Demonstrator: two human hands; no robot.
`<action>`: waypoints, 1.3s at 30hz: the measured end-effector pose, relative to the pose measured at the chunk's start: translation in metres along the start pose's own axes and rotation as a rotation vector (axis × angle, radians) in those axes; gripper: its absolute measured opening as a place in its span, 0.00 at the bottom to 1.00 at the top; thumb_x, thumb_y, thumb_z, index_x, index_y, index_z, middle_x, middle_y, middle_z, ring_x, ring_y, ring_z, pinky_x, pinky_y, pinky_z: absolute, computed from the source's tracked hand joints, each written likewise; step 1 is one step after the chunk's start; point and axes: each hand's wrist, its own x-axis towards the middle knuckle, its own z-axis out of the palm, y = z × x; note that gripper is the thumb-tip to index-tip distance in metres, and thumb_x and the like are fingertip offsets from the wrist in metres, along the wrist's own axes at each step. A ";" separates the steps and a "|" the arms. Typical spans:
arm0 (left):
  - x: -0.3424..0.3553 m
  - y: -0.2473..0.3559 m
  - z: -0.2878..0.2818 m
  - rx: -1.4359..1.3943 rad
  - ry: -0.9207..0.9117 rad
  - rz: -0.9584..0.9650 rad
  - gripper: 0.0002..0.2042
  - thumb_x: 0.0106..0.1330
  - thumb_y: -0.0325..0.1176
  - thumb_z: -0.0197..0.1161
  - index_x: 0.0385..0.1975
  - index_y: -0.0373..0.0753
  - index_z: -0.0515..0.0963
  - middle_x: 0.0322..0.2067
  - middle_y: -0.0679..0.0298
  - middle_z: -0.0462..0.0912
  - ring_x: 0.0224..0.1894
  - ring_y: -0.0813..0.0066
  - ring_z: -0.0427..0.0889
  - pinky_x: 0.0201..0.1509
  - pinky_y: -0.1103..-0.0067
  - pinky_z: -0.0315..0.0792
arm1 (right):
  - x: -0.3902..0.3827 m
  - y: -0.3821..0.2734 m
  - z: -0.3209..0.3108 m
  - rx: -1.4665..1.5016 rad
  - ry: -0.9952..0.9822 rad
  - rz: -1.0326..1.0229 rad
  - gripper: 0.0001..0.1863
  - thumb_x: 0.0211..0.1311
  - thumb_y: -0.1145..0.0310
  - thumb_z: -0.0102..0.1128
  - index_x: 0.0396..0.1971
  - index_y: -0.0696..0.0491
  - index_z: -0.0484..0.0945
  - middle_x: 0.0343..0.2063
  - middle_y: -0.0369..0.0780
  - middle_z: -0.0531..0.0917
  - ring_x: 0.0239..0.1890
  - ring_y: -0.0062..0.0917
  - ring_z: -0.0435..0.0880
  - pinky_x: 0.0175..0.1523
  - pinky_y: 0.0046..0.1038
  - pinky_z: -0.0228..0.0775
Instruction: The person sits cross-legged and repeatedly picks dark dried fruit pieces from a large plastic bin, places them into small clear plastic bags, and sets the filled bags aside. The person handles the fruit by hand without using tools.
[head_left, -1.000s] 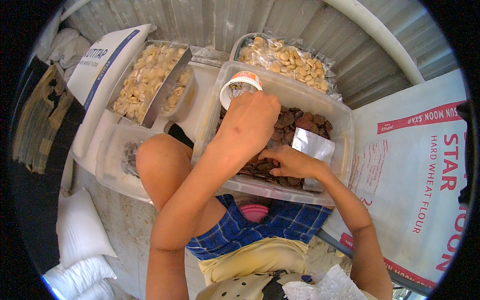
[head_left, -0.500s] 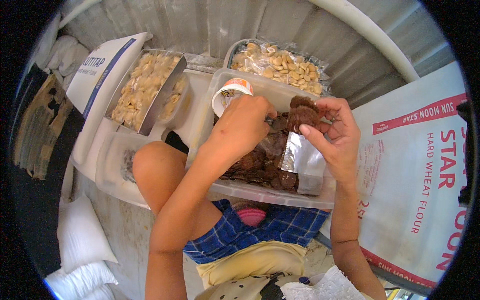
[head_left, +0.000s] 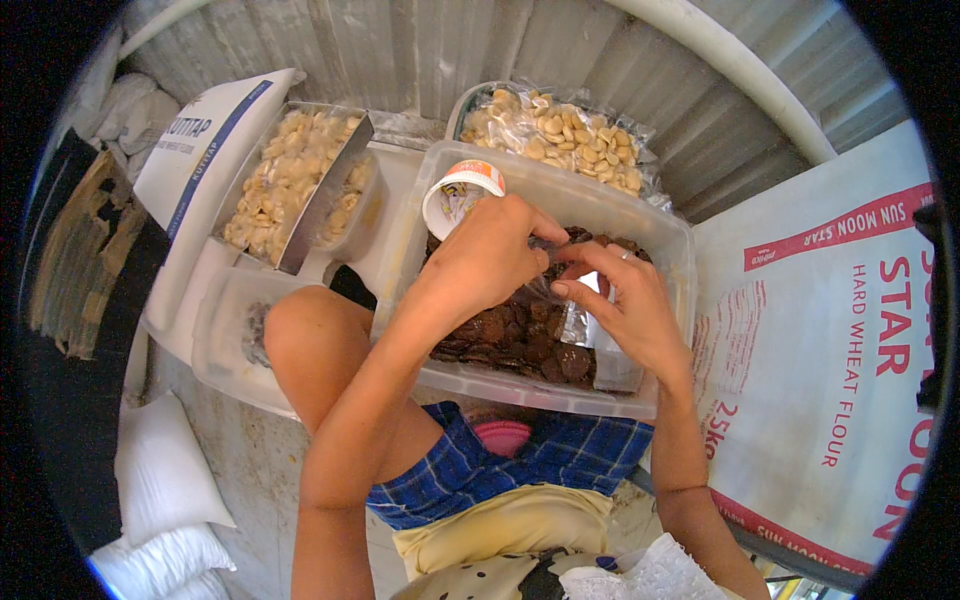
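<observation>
A translucent plastic bin (head_left: 684, 270) in front of me holds many dark brown round cookies (head_left: 490, 330). Over it, my left hand (head_left: 490, 250) is closed on a small clear plastic bag (head_left: 543, 282), with dark brown showing at its mouth. The fingers of my right hand (head_left: 630, 305) meet the bag from the other side, thumb and fingertips pinched at it; how much they grip is partly hidden. A shiny silver packet (head_left: 578, 326) lies on the cookies below my right hand. Beside my left hand, a white and orange tub (head_left: 474, 171) holds small packets or papers.
Bagged pale round cookies (head_left: 560, 135) fill a container behind the bin. More pale cookies (head_left: 290, 170) stand at the left, by a white flour sack (head_left: 205, 150). A clear container (head_left: 225, 335) sits beside my knee. A large printed sack (head_left: 790, 340) spreads at the right, with corrugated metal behind.
My right hand has come down and left to meet my left hand at the bag. The stack of brown cookies it held up is no longer visible in its fingers.
</observation>
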 end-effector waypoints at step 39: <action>-0.023 0.016 -0.051 0.318 0.313 0.013 0.13 0.53 0.22 0.57 0.37 0.36 0.85 0.35 0.48 0.84 0.32 0.54 0.84 0.40 0.69 0.76 | 0.031 0.006 0.133 -0.177 -0.278 -0.379 0.33 0.57 0.62 0.65 0.59 0.61 0.64 0.58 0.56 0.69 0.56 0.48 0.75 0.50 0.40 0.79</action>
